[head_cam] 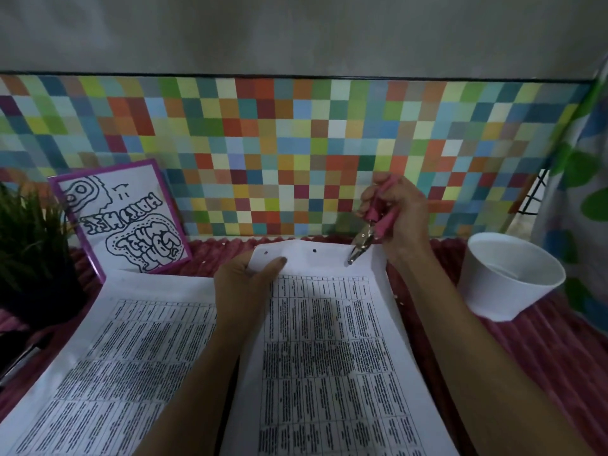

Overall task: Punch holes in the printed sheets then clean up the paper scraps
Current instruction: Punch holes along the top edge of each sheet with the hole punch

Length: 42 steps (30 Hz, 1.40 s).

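Currently the printed sheet (329,357) lies mid-scene on a pink ribbed cloth (543,357), w/ its far edge lifted a bit. The left hand (243,284) is at the sheet's far-left corner, pinching the margin: thumb (276,261) on top, other fingers under the paper & hidden.

The right hand (398,218) hangs over the sheet's far-right corner, fingers curled tight round the pink handles of a hole punch (371,232); the handles look squeezed close. The punch's metal nose straddles the sheet's far margin, tip on the paper near the right corner. Two holes (315,250) already show in that margin, left of the nose.

Just left of the sheet lies a second printed page (115,357). Right of the sheet, apart from it, stands a white cup (510,278), mouth up. A few pale specks (396,297) dot the cloth just right of the sheet; too small to say if they're scraps.

Beyond the sheet's far-left corner a purple-framed drawing (121,218) leans on a chequered wall panel (296,153). Further left is a green plant (29,251) in a dark pot.
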Each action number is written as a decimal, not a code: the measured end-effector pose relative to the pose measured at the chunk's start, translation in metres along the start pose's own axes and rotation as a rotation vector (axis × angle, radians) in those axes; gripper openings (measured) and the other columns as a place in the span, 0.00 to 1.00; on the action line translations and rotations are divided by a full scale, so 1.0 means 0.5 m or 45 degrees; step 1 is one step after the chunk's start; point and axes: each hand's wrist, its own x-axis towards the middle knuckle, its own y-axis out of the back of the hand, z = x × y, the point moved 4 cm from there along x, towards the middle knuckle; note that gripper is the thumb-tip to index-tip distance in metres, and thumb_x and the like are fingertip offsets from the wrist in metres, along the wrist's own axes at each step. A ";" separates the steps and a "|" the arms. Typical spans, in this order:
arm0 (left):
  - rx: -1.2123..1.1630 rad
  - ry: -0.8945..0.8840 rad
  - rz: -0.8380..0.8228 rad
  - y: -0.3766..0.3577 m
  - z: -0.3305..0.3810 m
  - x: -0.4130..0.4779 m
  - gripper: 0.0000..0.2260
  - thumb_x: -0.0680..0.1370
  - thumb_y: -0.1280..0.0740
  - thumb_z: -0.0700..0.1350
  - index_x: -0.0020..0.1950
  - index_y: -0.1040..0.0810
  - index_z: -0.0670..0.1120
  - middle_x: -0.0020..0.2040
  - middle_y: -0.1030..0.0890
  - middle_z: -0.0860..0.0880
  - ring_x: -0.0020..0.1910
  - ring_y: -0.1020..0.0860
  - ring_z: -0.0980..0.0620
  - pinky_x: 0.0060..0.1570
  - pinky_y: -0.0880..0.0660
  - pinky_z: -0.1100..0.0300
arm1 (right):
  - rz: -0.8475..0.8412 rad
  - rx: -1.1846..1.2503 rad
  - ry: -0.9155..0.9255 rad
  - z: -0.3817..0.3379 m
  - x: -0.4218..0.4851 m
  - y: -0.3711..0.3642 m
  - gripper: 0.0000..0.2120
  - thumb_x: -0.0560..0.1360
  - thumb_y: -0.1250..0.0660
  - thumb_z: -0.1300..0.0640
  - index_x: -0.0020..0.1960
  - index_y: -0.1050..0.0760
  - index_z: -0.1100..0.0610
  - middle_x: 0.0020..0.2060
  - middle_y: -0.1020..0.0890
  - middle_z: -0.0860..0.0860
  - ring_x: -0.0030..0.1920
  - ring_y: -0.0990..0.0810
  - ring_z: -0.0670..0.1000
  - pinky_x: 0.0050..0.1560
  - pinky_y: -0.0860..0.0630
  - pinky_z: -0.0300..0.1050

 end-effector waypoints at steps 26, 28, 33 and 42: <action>-0.190 0.058 -0.092 -0.011 0.013 -0.010 0.06 0.73 0.27 0.39 0.46 0.17 0.38 0.40 0.14 0.44 0.38 0.15 0.49 0.36 0.19 0.61 | 0.304 0.061 0.023 -0.017 0.010 0.046 0.04 0.63 0.41 0.59 0.31 0.28 0.57 0.24 0.28 0.54 0.22 0.34 0.51 0.25 0.38 0.38; -0.190 0.052 -0.099 -0.012 0.012 -0.009 0.05 0.73 0.27 0.39 0.46 0.17 0.37 0.40 0.14 0.44 0.38 0.15 0.49 0.36 0.20 0.62 | 0.354 0.061 0.046 -0.017 0.008 0.047 0.02 0.62 0.40 0.60 0.32 0.30 0.58 0.23 0.29 0.55 0.20 0.35 0.51 0.24 0.37 0.38; -0.194 0.066 -0.128 -0.015 0.010 -0.008 0.05 0.73 0.28 0.39 0.44 0.17 0.37 0.38 0.14 0.45 0.37 0.15 0.49 0.34 0.20 0.62 | 0.401 0.080 0.038 -0.016 0.006 0.051 0.02 0.62 0.40 0.61 0.31 0.30 0.58 0.23 0.29 0.55 0.19 0.36 0.51 0.24 0.36 0.37; -0.071 0.125 -0.204 -0.016 0.003 -0.010 0.03 0.74 0.28 0.43 0.43 0.18 0.44 0.38 0.15 0.48 0.38 0.16 0.49 0.44 0.18 0.48 | 0.462 0.032 0.018 -0.026 0.011 0.051 0.05 0.65 0.41 0.62 0.32 0.29 0.57 0.24 0.28 0.55 0.21 0.35 0.51 0.26 0.36 0.38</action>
